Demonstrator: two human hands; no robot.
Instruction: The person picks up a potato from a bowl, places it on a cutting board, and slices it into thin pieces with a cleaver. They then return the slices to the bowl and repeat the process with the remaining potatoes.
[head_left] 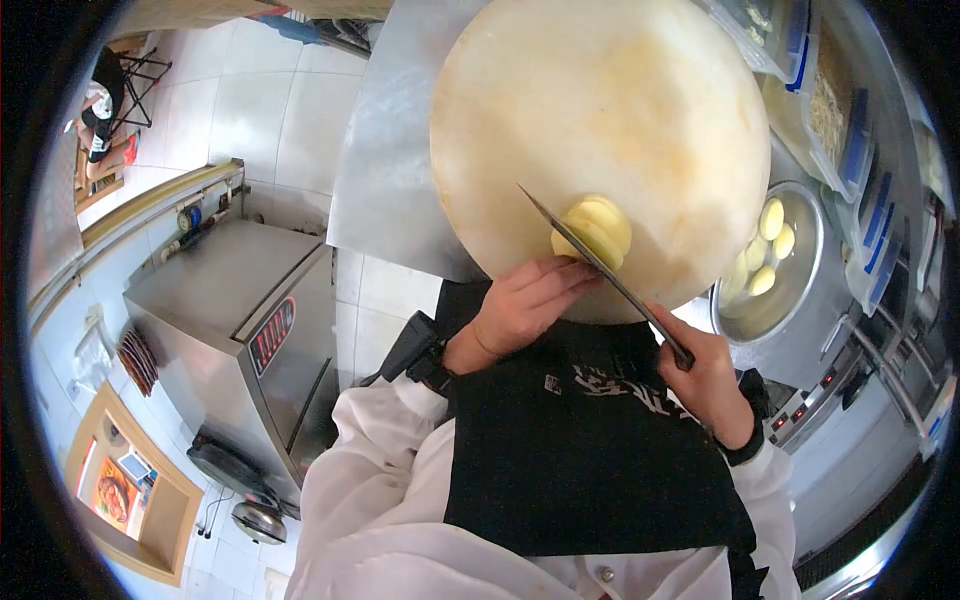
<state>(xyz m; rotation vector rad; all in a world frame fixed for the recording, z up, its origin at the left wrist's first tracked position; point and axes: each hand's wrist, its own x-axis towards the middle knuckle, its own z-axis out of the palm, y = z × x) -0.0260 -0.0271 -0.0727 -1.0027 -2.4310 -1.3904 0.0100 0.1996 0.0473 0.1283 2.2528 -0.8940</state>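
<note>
A peeled yellow potato (597, 230) lies cut into slices at the near edge of a large round wooden chopping board (600, 120). My left hand (525, 305) rests its fingertips against the near side of the potato, steadying it. My right hand (705, 375) grips the handle of a long knife (590, 258), whose blade runs diagonally up-left across the potato slices. I wear white sleeves and a black apron.
A steel bowl (790, 300) with several peeled potatoes in water stands right of the board. Clear plastic containers (830, 100) line the counter's right side. A steel worktop (390, 170) holds the board. A steel appliance (240, 330) stands on the left; tiled floor lies beyond.
</note>
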